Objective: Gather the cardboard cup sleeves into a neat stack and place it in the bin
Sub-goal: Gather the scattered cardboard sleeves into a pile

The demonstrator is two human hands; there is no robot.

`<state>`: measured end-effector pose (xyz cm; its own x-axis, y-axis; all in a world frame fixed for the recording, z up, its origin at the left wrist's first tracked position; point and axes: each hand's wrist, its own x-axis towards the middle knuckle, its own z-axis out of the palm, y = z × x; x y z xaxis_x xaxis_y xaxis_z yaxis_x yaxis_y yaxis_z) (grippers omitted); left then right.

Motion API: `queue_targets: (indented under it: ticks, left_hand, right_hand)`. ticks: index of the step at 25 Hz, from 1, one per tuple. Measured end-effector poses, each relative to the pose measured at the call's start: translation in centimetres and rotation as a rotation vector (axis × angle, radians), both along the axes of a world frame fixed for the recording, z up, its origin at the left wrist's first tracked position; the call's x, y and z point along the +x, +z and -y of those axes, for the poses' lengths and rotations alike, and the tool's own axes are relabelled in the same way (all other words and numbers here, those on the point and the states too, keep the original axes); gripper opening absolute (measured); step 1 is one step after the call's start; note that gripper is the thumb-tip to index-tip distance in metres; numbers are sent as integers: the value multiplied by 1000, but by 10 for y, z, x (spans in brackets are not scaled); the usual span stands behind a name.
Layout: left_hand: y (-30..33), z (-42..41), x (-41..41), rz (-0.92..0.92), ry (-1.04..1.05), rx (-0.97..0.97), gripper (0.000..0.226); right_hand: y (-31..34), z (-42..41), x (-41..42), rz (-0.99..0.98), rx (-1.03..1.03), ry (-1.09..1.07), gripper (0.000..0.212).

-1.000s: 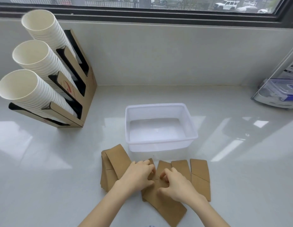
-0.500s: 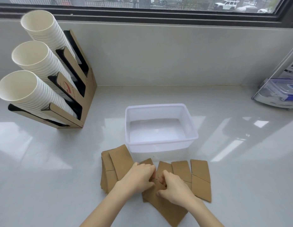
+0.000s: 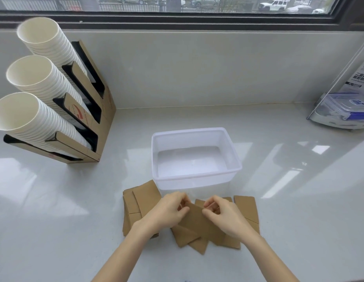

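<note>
Several flat brown cardboard cup sleeves [image 3: 194, 222] lie fanned on the white counter just in front of a translucent plastic bin [image 3: 194, 177] that holds nothing. My left hand [image 3: 166, 210] and my right hand [image 3: 223, 214] both pinch the top edge of the middle sleeves, fingers curled on the cardboard. A small uneven pile of sleeves [image 3: 140, 200] sits to the left, partly under my left wrist. More sleeves [image 3: 247, 208] lie at the right, partly hidden by my right hand.
A cardboard rack [image 3: 91, 110] holding three slanted stacks of white paper cups [image 3: 34, 78] stands at the back left. A clear lidded container [image 3: 344, 110] rests at the far right. The wall and a window run along the back.
Both hands moved up toward the bin and lifted the top edges of the middle sleeves, drawing them closer together. The left pile and right sleeves stayed put.
</note>
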<state>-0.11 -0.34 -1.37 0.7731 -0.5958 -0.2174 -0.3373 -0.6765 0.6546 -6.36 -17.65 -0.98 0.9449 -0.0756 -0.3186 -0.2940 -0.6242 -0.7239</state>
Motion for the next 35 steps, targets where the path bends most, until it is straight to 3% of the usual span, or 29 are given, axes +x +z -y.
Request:
queue_targets:
  ticks: [4,7,10,14,22,26,29,35]
  left_hand:
    - [3,-6,2,-4,84,-41,10]
    - [4,-10,1,-19,133,-70,4]
    - [4,-12,1,-40,149,-86,5]
    - [3,-12,1,-45,153,-94,5]
    - [2,-11,0,-69,197,-159,8]
    - [5,-13,0,-70,230,-193,7]
    - [7,-14,-2,-79,279,-230,9]
    - [20,-18,-8,-367,434,-448,13]
  right_hand:
    - [-1,20,-4,40,14,-207,10]
    - [-6,35,-10,-5,-315,-357,28]
    - [-12,44,-14,-215,-540,-393,55]
    - [-18,43,-14,-327,-496,-417,61]
    - [-17,38,-9,-186,-401,-465,71]
    - [-5,34,-6,27,-221,-398,74]
    - [7,24,-7,187,-72,-208,71]
    - [10,-5,3,317,-100,246,66]
